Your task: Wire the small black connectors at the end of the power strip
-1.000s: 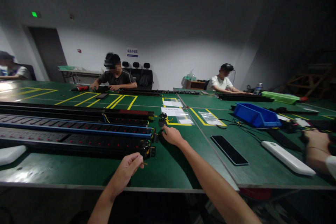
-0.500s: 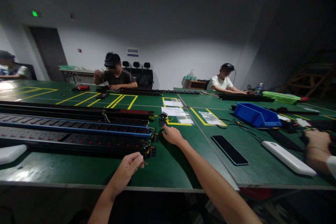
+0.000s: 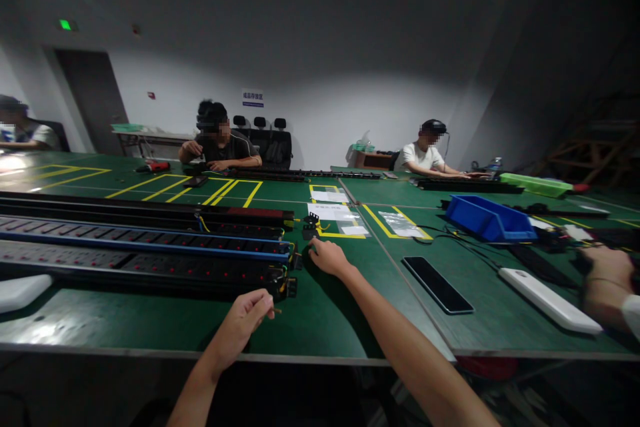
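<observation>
My left hand (image 3: 246,319) is closed in a pinch in front of the long black power strips, a small thin brownish piece (image 3: 278,311) poking out from its fingertips. What kind of piece it is, I cannot make out. My right hand (image 3: 327,258) rests low over the green tabletop with its fingers curled, just right of the strip ends. Right by its fingertips is a small black bracket (image 3: 310,235) with yellow wire; whether they touch is unclear. The nearest power strip (image 3: 200,271) has red dots along it, and yellow wires show at its open end. Behind it lies a blue-edged strip (image 3: 190,245).
A dark phone (image 3: 437,285) and a white power bank (image 3: 550,300) lie to the right, near a blue bin (image 3: 490,219). A co-worker's hand (image 3: 607,273) is at the right edge. Papers (image 3: 333,212) lie beyond my right hand. Other people sit across the table.
Both my hands stay almost where they were. Across the table, the left co-worker's raised hand has dropped slightly and that person's head has turned.
</observation>
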Demonstrator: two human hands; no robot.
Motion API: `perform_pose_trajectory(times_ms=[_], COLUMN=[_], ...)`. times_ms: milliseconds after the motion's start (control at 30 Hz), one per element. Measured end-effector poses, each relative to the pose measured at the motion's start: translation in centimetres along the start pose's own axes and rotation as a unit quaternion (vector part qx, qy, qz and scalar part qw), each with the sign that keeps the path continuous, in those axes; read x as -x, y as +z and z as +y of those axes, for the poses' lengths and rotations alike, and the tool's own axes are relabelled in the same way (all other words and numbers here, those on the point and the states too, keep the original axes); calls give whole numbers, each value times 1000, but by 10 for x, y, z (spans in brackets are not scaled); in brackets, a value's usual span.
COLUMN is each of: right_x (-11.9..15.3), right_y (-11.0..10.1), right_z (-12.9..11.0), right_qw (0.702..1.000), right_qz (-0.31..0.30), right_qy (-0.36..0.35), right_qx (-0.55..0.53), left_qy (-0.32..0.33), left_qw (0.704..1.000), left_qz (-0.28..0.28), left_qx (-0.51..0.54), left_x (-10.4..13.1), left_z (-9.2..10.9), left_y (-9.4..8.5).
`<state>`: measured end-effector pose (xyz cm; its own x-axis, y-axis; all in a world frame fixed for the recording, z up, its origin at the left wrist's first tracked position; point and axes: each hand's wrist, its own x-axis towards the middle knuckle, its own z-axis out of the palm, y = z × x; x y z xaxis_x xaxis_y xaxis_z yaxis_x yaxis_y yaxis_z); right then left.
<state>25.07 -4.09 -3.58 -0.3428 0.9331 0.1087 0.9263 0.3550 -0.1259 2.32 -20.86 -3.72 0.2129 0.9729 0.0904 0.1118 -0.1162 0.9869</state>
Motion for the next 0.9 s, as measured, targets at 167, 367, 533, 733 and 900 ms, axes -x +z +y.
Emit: perform_pose_trajectory(times_ms=[167,367,533,733,900], right_x=[-1,1,2,2,2], right_y=[1,0,-3,-4,-2], right_z=[0,0,-1,-1,0], right_qw=[1000,1000,1000,1000,1000], right_qz=[-2,6,6,-2,3], right_qy=[1,-3,-4,2,-2], right_qx=[3,3,1,-4,-7], left_qy=[-1,-5,-5,-14,-15], left_qw=[1000,1000,1000,1000,1000], left_qz=[-3,0,0,3,4], left_qx=[2,4,4,9,8], left_x=[0,1,0,1,1], left_z=[1,2,1,4,6], left_y=[1,1,1,2,2])
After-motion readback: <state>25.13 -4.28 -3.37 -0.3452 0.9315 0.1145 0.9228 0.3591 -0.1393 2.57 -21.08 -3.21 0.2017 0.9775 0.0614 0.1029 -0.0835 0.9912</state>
